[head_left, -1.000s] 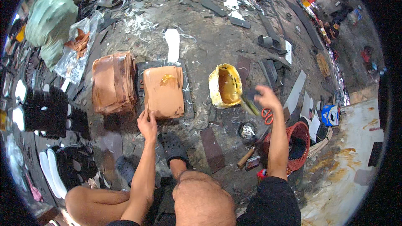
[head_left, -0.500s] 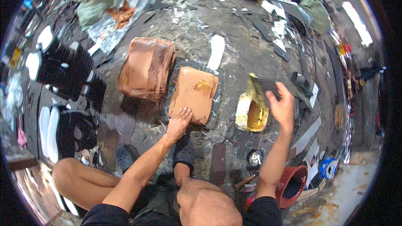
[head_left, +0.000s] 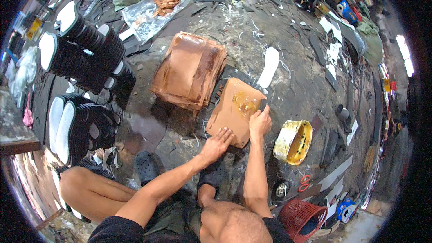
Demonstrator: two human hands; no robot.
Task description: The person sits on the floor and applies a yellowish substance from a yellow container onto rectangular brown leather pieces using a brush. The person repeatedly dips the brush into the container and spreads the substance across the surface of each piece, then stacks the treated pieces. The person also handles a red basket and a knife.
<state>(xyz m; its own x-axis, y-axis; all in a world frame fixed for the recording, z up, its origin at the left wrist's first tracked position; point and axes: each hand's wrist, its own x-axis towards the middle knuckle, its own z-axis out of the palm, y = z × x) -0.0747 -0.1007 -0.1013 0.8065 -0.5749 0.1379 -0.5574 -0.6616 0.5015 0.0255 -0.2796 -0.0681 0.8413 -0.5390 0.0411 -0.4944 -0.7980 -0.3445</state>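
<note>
A tan leather piece [head_left: 230, 113] lies on the dark floor in front of me, with a wet yellow glue patch [head_left: 245, 103] on it. My left hand [head_left: 216, 141] rests flat on its near edge, fingers spread. My right hand [head_left: 260, 121] is closed on a dark brush [head_left: 263, 105] whose tip touches the leather beside the glue patch. A yellow glue tub [head_left: 294, 142] stands just right of my right hand.
A stack of brown leather pieces [head_left: 191, 69] lies beyond the tan one. Rows of black shoe soles [head_left: 85, 54] line the left. A white insole [head_left: 269, 67], red scissors [head_left: 305, 183], a red basket [head_left: 301, 218] and scraps lie around. My bent knee [head_left: 81, 189] is lower left.
The view has swung left. My right hand came from the glue tub to the tan leather with the brush. My left hand stays on the leather's near edge.
</note>
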